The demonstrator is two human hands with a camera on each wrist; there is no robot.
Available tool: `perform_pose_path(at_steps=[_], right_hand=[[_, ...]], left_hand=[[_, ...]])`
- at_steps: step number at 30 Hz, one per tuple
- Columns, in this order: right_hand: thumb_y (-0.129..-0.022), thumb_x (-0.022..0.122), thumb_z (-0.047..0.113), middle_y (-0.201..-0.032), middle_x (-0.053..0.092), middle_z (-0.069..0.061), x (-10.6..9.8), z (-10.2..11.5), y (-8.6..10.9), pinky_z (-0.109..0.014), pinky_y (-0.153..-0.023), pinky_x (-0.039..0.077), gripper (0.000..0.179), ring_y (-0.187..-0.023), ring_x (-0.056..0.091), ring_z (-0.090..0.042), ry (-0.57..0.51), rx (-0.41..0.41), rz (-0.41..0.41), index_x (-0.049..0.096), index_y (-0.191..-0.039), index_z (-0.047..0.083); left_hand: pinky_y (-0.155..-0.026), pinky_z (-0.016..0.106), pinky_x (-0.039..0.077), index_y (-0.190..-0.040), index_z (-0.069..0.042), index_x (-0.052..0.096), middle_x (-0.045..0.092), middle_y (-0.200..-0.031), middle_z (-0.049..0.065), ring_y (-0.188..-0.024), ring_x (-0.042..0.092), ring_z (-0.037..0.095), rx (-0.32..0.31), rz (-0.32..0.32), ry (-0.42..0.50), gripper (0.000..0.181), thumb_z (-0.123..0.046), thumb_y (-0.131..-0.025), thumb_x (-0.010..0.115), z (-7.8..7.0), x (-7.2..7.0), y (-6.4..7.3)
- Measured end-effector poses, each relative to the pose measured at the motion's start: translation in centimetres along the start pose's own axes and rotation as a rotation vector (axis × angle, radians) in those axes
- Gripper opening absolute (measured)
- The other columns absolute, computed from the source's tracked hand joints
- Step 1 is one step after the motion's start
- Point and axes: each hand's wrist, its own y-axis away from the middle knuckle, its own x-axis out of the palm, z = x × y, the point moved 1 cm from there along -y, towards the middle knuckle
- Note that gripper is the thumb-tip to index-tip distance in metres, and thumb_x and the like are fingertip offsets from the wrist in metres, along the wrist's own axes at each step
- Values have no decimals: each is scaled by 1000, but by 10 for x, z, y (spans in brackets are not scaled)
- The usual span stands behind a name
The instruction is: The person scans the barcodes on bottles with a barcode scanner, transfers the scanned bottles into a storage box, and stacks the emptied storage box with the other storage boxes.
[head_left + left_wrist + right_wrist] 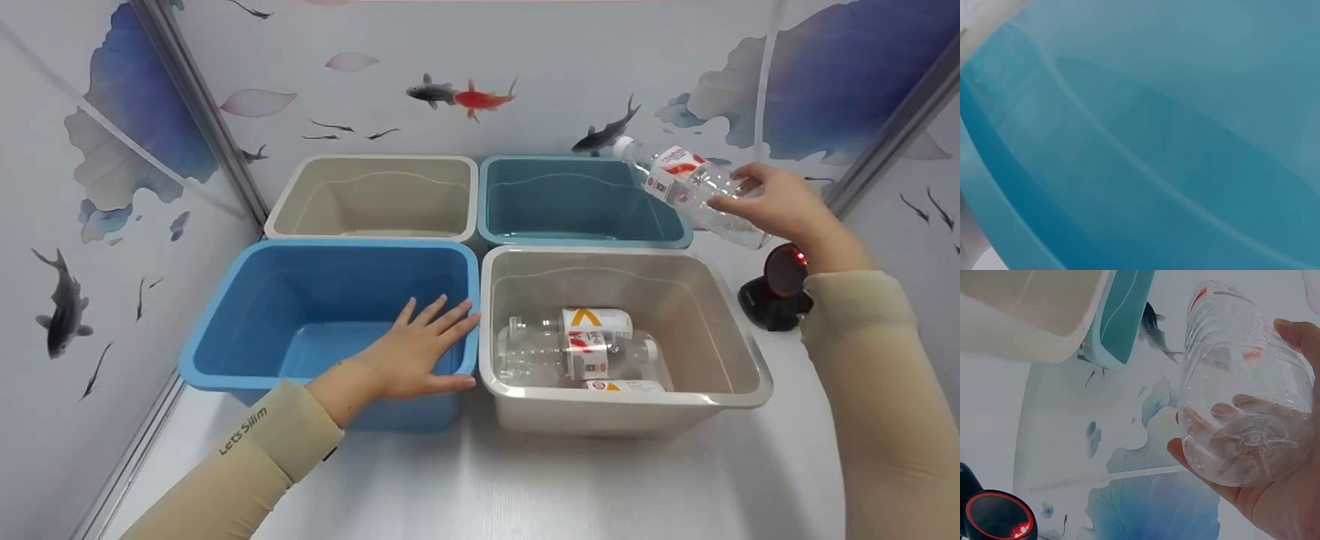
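Observation:
A clear plastic bottle (pixel 679 174) with a white cap and a red-and-white label is tilted in my right hand (pixel 787 206), above the right edge of the teal bin (pixel 585 196). In the right wrist view the fingers curl round the bottle (pixel 1247 433) near its base. My left hand (pixel 412 352) lies with spread fingers over the right rim of the blue bin (pixel 196 352); the left wrist view shows only the bin's wall (pixel 1129 112). Several clear bottles (pixel 589 352) lie inside the front right beige bin (pixel 630 400).
Behind the blue bin stands another beige bin (pixel 277 214). A black scanner (pixel 780 289) with a red light sits right of the front beige bin. White panels (pixel 525 45) printed with fish and leaves enclose the white table (pixel 600 480).

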Motion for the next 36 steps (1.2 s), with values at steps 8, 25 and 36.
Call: perform_pose_path(at_steps=[8,25,36], right_hand=[[-85,56,55,-129,44,-28,5,28,-6,-62,-94,40,81,-111,43,-43,-2,-39,-8,34,-140,-1],[-83,61,50,-136,45,-24,29,91,-30,-58,-96,41,76,-118,45,-41,28,-141,-17,37,-141,7],[-82,62,50,-136,50,-15,60,139,-45,-49,-96,46,71,-116,50,-32,25,-200,9,43,-139,12]], left_hand=[[-113,60,1,-151,-28,12,6,-159,-5,-146,5,31,-8,-4,-6,83,-70,-85,41,1,0,0],[-113,61,2,-151,-25,13,7,-159,-3,-146,5,32,8,-12,-16,81,-64,-87,45,1,1,0],[-112,62,3,-151,-25,14,8,-159,-2,-146,7,33,7,-24,-10,82,-65,-87,45,0,2,-1]])
